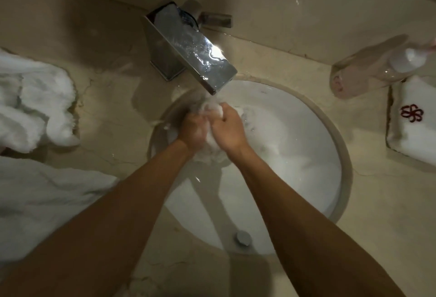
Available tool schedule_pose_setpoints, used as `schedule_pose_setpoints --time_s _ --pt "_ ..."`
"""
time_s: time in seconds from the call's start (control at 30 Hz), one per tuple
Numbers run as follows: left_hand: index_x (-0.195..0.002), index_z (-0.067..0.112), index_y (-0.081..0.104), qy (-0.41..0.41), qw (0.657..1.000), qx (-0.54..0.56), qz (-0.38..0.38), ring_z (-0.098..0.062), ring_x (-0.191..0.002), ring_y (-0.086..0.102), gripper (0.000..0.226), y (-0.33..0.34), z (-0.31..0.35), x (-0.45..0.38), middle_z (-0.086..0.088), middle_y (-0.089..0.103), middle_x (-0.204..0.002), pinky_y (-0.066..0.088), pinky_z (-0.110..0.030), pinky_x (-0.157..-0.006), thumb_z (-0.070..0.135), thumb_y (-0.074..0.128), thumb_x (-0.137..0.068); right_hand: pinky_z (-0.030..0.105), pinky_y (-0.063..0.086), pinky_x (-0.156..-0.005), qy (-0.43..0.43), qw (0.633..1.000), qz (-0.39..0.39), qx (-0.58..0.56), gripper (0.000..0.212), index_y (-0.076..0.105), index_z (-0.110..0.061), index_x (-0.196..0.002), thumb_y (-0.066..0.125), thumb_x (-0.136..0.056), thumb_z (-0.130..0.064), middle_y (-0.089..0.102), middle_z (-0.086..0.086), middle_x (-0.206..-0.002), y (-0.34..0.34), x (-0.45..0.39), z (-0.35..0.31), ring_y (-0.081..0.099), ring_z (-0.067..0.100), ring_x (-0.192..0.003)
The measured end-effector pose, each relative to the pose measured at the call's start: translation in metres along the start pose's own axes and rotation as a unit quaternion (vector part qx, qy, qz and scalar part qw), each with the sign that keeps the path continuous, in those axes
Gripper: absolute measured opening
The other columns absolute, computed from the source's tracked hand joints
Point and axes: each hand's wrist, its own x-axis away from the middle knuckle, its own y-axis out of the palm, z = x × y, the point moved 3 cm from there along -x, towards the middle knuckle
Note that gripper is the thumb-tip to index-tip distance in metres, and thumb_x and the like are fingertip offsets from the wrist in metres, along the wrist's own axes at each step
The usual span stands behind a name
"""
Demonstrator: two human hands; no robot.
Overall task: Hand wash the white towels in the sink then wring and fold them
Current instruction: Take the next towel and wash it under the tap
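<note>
Both hands [212, 129] grip, seemingly, a towel [213, 108] in sink [306, 145]

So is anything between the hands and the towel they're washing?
No. Both the left hand and right hand already grip the towel directly, bunched between them over the sink, just under the faucet spout.
</note>
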Motion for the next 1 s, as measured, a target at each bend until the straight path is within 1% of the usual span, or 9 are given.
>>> schedule_pose_setpoints --time_s 0.1,0.23,0.37,0.53,0.6,0.7,0.77,0.87,1.0 --pt "-0.125 0.010 0.058 0.011 0.994 -0.093 0.049 -0.016 -0.099 0.050 0.041 0.008 -0.002 0.008 -0.001 0.053 -0.102 0.038 -0.020 -0.077 0.035 0.032 -0.107 0.045 0.046 -0.102 0.080 0.996 0.029 -0.011 0.042 0.061 -0.008 -0.129 0.044 -0.104 -0.037 0.066 0.016 -0.125 -0.007 -0.019 0.014 0.060 0.034 -0.118" --pt "-0.137 -0.003 0.048 0.000 1.000 -0.024 -0.001 -0.026 -0.114 0.056 0.051 -0.002 0.002 0.001 -0.011 0.057 -0.121 0.049 -0.032 -0.082 0.034 0.027 -0.107 0.038 0.050 -0.080 0.015 0.998 0.010 -0.065 0.031 0.066 -0.009 -0.095 0.047 -0.100 -0.033 0.070 0.013 -0.094 0.020 0.006 0.014 0.065 0.028 -0.090" --pt "-0.132 0.005 0.055 0.002 0.973 -0.231 0.030 -0.031 -0.126 0.051 0.053 0.006 0.000 0.011 -0.020 0.054 -0.138 0.040 -0.032 -0.098 0.039 0.023 -0.107 0.034 0.048 -0.075 0.108 0.972 0.074 -0.198 0.036 0.067 -0.006 -0.094 0.046 -0.102 -0.034 0.068 0.014 -0.090 0.014 -0.018 0.038 0.061 0.023 -0.083" --pt "-0.122 0.000 0.061 0.031 0.984 -0.174 0.017 -0.033 -0.114 0.060 0.056 -0.007 0.001 -0.003 -0.019 0.064 -0.120 0.048 -0.032 -0.088 0.042 0.028 -0.105 0.039 0.055 -0.076 0.085 0.979 0.012 -0.184 0.033 0.069 -0.008 -0.099 0.049 -0.103 -0.034 0.072 0.012 -0.092 0.031 -0.003 0.036 0.068 0.025 -0.087" --pt "-0.112 0.011 0.067 0.040 0.955 -0.293 0.030 -0.028 -0.105 0.063 0.053 0.001 -0.006 0.012 -0.007 0.067 -0.108 0.048 -0.037 -0.090 0.047 0.029 -0.102 0.039 0.055 -0.075 0.083 0.974 0.043 -0.204 0.034 0.069 -0.010 -0.091 0.048 -0.104 -0.033 0.071 0.009 -0.085 0.022 -0.015 0.042 0.068 0.024 -0.082" --pt "-0.122 0.017 0.058 0.138 0.847 -0.513 -0.010 -0.027 -0.103 0.063 0.037 0.007 -0.015 0.032 -0.008 0.067 -0.113 0.044 -0.035 -0.090 0.039 0.036 -0.103 0.041 0.057 -0.083 0.130 0.972 0.045 -0.189 0.041 0.067 -0.005 -0.103 0.047 -0.104 -0.040 0.072 0.013 -0.094 0.015 -0.032 0.046 0.069 0.029 -0.092" --pt "-0.128 0.013 0.059 0.140 0.875 -0.463 0.025 -0.030 -0.107 0.062 0.040 -0.008 -0.011 0.028 -0.013 0.067 -0.117 0.041 -0.030 -0.088 0.035 0.040 -0.101 0.036 0.059 -0.076 0.138 0.958 0.004 -0.251 0.032 0.065 -0.002 -0.111 0.050 -0.104 -0.029 0.072 0.015 -0.098 0.013 -0.024 0.051 0.071 0.029 -0.091" --pt "-0.099 0.007 0.070 0.024 0.985 -0.151 0.084 -0.031 -0.092 0.068 0.025 -0.033 -0.005 0.029 -0.014 0.072 -0.098 0.051 -0.029 -0.078 0.024 0.055 -0.088 0.041 0.059 -0.084 0.209 0.887 -0.084 -0.403 0.031 0.059 -0.001 -0.127 0.050 -0.100 -0.013 0.069 0.023 -0.116 -0.006 0.012 0.066 0.071 0.032 -0.103" --pt "-0.117 0.004 0.068 -0.177 0.967 0.176 -0.057 -0.032 -0.104 0.067 0.034 -0.023 -0.014 0.045 -0.017 0.070 -0.115 0.051 -0.047 -0.097 0.024 0.062 -0.091 0.041 0.054 -0.098 0.292 0.787 -0.169 -0.517 0.045 0.065 0.007 -0.121 0.033 -0.090 0.002 0.066 0.024 -0.124 -0.035 0.050 0.078 0.068 0.032 -0.109"
